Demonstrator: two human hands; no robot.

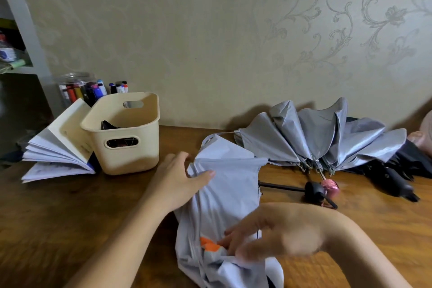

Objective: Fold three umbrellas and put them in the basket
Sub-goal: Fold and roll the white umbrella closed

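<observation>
Firstly, fingers (181, 155) of left hand (180, 175): straight, relaxed, wide, thumb laid flat on upper fold of pale grey umbrella (229, 184), gripping nothing. Fingers (233, 237) of right hand (275, 238): blurred, spread, tips touching same canopy beside orange patch (209, 244). Pale grey umbrella: collapsed, unrolled, lying lengthwise on tabletop (70, 213), outside basket (126, 145). Silver umbrella (313, 138): half-collapsed, panels fanned, just right of it, black handle (314, 190) with pink charm (330, 186) toward viewer. Black fabric bundle (395, 180) at far right, touching silver panels. Basket: cream, upright, left of hands, dark item (108, 125) inside, kind not clear. Open book (58, 145) leaning on basket; jar of markers (76, 87) behind.
</observation>
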